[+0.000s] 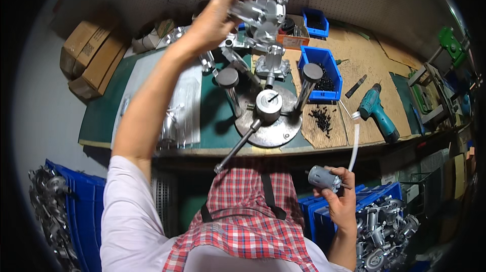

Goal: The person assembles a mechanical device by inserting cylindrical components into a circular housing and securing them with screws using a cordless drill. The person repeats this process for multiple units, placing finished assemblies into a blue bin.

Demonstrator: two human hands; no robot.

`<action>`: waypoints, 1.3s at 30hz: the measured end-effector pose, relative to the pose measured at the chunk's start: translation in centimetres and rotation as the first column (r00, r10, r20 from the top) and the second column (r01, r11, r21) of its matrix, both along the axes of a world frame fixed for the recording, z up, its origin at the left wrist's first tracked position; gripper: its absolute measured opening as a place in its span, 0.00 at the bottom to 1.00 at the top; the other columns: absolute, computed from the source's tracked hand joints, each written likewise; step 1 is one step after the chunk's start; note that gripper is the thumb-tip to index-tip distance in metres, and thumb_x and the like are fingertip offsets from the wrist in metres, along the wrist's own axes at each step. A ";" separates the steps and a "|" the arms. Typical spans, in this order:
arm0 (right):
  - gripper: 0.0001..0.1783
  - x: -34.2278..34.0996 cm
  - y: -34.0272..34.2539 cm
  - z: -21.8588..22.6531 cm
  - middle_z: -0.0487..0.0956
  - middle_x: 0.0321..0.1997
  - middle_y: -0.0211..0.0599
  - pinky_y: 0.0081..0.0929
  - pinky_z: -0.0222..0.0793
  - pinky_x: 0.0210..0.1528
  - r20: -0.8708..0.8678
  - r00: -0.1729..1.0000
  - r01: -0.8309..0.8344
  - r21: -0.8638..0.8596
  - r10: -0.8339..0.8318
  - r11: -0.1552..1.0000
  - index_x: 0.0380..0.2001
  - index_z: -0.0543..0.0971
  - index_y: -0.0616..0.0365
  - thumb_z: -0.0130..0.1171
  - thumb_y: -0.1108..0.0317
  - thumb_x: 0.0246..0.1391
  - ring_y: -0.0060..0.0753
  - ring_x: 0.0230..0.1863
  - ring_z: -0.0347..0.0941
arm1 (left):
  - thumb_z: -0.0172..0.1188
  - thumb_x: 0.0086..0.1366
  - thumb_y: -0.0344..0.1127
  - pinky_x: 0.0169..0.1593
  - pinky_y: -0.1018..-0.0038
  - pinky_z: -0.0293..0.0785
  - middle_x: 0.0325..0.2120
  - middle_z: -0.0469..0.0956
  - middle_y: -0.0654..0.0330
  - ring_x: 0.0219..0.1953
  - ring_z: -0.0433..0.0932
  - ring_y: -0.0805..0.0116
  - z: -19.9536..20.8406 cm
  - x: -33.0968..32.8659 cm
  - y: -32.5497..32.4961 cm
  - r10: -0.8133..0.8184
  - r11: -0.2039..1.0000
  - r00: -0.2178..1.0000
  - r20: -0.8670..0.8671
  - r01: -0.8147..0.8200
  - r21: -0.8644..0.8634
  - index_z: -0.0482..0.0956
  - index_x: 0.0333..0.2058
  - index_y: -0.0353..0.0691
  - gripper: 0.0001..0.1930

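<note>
My left hand reaches over the back of the bench, its fingers closed round a silvery cast-metal housing above other castings. Low at the right, past the bench's front edge, my right hand grips a small grey cylindrical electric motor with a thin shaft. Between my arms stands a round steel fixture with two capped posts, a central hub and a long lever handle pointing toward me. Behind the hub, an upright metal casting stands on the bench.
A blue bin holds black screws; loose screws lie before it. To its right lies a teal cordless drill. Cardboard boxes stand far left. Blue crates of castings flank me below the bench. A green-and-metal device stands far right.
</note>
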State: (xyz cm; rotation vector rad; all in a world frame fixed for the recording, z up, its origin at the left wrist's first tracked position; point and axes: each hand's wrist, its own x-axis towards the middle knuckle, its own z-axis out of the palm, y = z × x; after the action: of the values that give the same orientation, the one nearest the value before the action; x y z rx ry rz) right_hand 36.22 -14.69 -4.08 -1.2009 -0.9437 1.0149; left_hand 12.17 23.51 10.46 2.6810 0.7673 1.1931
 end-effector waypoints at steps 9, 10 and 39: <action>0.20 -1.8 -0.2 -0.4 0.64 0.67 0.52 0.28 0.78 0.45 -0.231 0.956 -0.120 0.256 0.181 0.959 0.42 0.70 0.52 0.70 0.62 0.55 0.46 0.51 0.77 | 0.51 0.70 0.59 0.43 0.76 0.78 0.44 0.77 0.51 0.44 0.78 0.70 -2.0 -11.7 -19.4 -0.270 0.791 0.824 0.497 0.484 -0.373 0.68 0.40 0.45 0.21; 0.19 -1.5 -0.2 -0.3 0.64 0.67 0.52 0.28 0.78 0.45 -0.161 0.974 -0.121 0.228 0.160 0.966 0.41 0.70 0.53 0.69 0.62 0.55 0.45 0.50 0.78 | 0.53 0.71 0.54 0.41 0.74 0.77 0.42 0.77 0.52 0.43 0.79 0.69 -3.4 -11.8 -20.8 -0.299 0.828 0.863 0.408 0.447 -0.339 0.70 0.44 0.43 0.19; 0.27 -7.6 9.0 2.3 0.74 0.59 0.44 0.36 0.76 0.49 0.791 0.301 -0.750 -0.148 0.532 0.644 0.44 0.80 0.50 0.56 0.89 0.41 0.51 0.54 0.77 | 0.69 0.46 0.25 0.57 0.60 0.72 0.53 0.68 0.45 0.54 0.72 0.46 -24.1 -9.8 -28.1 -0.134 0.839 0.985 0.110 0.172 -0.516 0.58 0.54 0.39 0.37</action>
State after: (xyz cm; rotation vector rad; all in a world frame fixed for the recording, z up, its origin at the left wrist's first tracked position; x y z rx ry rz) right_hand 28.59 -5.71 -1.76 -1.0174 -2.3899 0.8915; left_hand 2.36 -4.58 -13.66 2.1881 0.7226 0.8732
